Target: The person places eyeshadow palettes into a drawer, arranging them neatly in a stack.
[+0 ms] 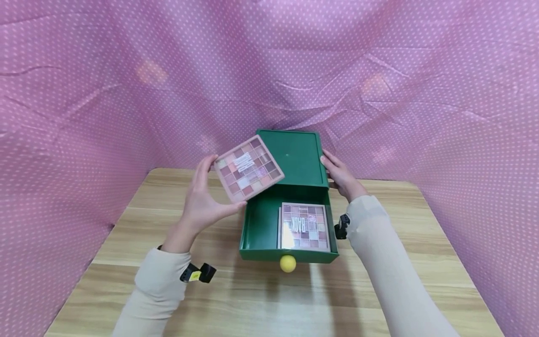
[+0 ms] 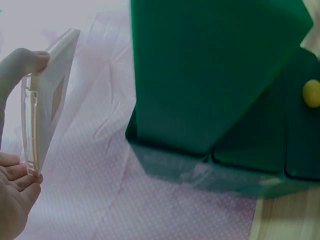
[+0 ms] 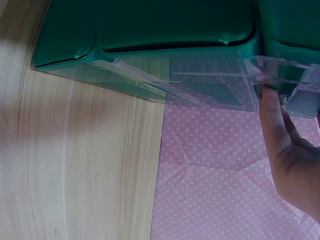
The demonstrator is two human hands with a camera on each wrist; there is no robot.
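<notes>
In the head view, my left hand [image 1: 202,206] grips a square eyeshadow palette [image 1: 249,168] by its left edge, thumb below and fingers above. The palette is tilted and overlaps the top of a green drawer box [image 1: 290,157]. My right hand [image 1: 342,175] rests against the right side of the box, its fingers extended along it in the right wrist view. The pulled-out drawer [image 1: 263,224] has a yellow round knob [image 1: 287,263]. In its right half lies another eyeshadow palette [image 1: 311,234], with a second edge showing beneath it.
The box stands toward the back of a wooden table [image 1: 139,243]. Pink dotted cloth [image 1: 202,70] hangs behind and on both sides. Further green drawers [image 2: 255,140] show in the left wrist view, and clear tape [image 3: 200,85] runs along the box's side.
</notes>
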